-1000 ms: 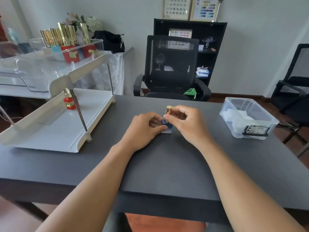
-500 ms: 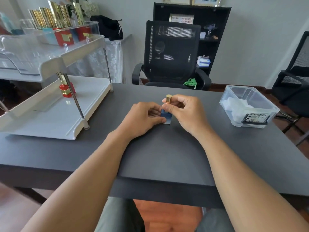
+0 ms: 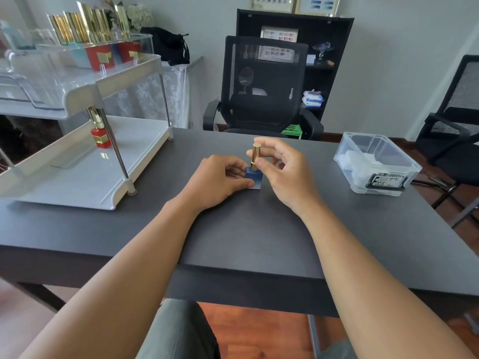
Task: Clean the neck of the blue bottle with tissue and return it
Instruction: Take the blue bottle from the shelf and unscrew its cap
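Left hand [image 3: 220,181] curled round the base of the blue bottle [image 3: 253,177], standing upright mid-table [image 3: 233,242]. Right hand [image 3: 282,169] pinching the gold cap [image 3: 255,156] between thumb and forefinger, other fingers spread loose. Clear tissue box [image 3: 377,164] well apart to the right. White two-tier rack [image 3: 77,177] to the left, red bottle [image 3: 101,136] on its lower shelf.

Soft, even daylight fills the room, casting only faint shadows under the forearms on the matte dark grey tabletop [image 3: 233,234]. Glare streaks the clear acrylic upper shelf tray [image 3: 77,73] far left of the grip. Wide-angle distortion bends the edges; detail looks slightly soft throughout.
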